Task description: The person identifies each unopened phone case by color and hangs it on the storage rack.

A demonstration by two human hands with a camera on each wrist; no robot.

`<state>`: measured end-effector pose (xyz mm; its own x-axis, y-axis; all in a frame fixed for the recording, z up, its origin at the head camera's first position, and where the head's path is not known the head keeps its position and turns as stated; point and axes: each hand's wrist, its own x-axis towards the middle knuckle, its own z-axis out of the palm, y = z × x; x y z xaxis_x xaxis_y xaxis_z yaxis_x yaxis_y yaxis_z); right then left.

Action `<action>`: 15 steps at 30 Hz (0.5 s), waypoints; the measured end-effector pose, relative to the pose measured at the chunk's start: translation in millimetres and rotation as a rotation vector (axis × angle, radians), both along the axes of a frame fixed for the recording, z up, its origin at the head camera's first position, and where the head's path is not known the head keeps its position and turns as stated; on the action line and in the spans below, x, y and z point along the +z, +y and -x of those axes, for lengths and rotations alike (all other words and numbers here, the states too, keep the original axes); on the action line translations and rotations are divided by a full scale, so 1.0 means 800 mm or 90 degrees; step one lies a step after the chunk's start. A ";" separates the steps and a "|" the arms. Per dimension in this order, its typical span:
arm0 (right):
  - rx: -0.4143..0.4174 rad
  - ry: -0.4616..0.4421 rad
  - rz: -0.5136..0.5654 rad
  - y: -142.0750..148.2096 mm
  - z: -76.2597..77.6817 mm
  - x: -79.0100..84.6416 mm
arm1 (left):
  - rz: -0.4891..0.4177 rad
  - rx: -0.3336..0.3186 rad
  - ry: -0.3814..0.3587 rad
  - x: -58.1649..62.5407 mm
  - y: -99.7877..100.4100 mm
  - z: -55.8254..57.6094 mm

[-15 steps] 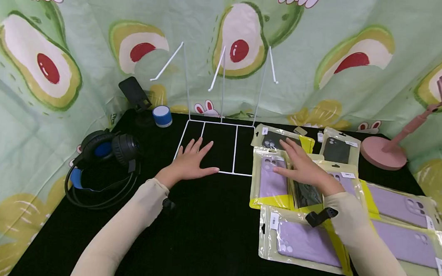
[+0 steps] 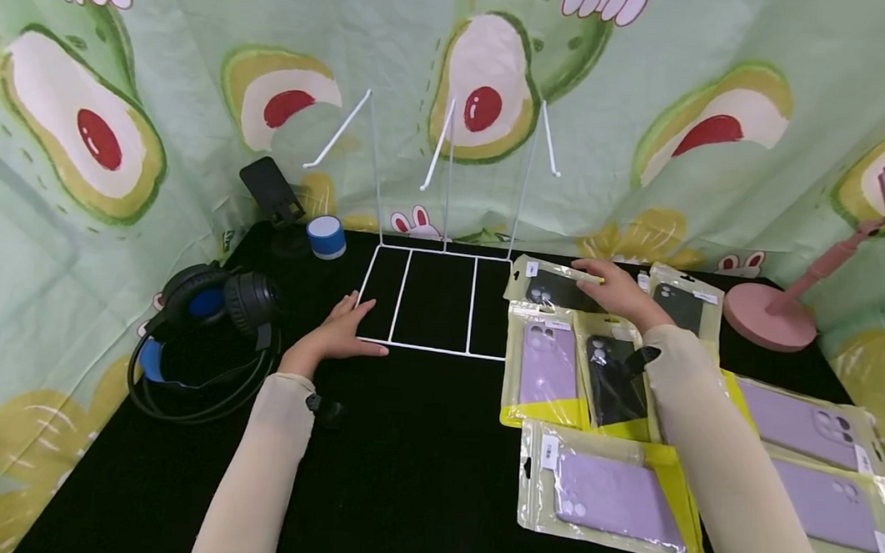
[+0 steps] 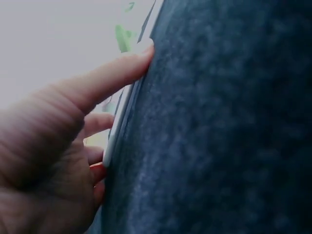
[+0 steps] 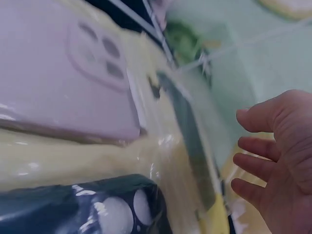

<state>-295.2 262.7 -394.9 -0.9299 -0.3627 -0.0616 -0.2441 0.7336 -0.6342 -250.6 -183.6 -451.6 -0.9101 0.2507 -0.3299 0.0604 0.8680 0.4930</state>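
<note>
My left hand (image 2: 334, 333) is at the front left corner of a white wire rack (image 2: 431, 349), thumb straight and fingers spread. In the left wrist view, the thumb (image 3: 117, 75) and fingertips lie right along a white bar (image 3: 117, 126). Farther right, my right hand (image 2: 622, 294) reaches over the right end of a bagged black phone case (image 2: 554, 291) at the back. The right wrist view has this hand (image 4: 287, 156) with loosely bent fingers beside the bag's edge, gripping nothing. Closer in lie a bagged purple phone case (image 2: 549, 366) and another bagged black one (image 2: 610, 377).
More bagged purple cases (image 2: 619, 499) cover the table's right side. A pink phone stand (image 2: 771, 315) stands at the back right. Headphones (image 2: 216, 306), a blue-and-white cylinder (image 2: 327, 237) and a black phone stand (image 2: 274, 192) are at left. The rack's three prongs (image 2: 438, 147) point forward.
My left hand has moved left and toward me, to the rack's front corner. The right hand has gone back and to the right, from above the purple case to the rear black one.
</note>
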 end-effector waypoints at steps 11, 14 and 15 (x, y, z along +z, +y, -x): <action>-0.018 -0.017 -0.081 -0.005 0.038 -0.029 | -0.032 0.006 -0.001 -0.005 -0.006 -0.001; -0.010 0.004 -0.110 -0.005 0.043 -0.034 | -0.032 0.008 -0.009 -0.005 -0.006 -0.001; -0.009 0.011 -0.115 -0.006 0.044 -0.034 | -0.031 0.007 -0.009 -0.004 -0.006 -0.001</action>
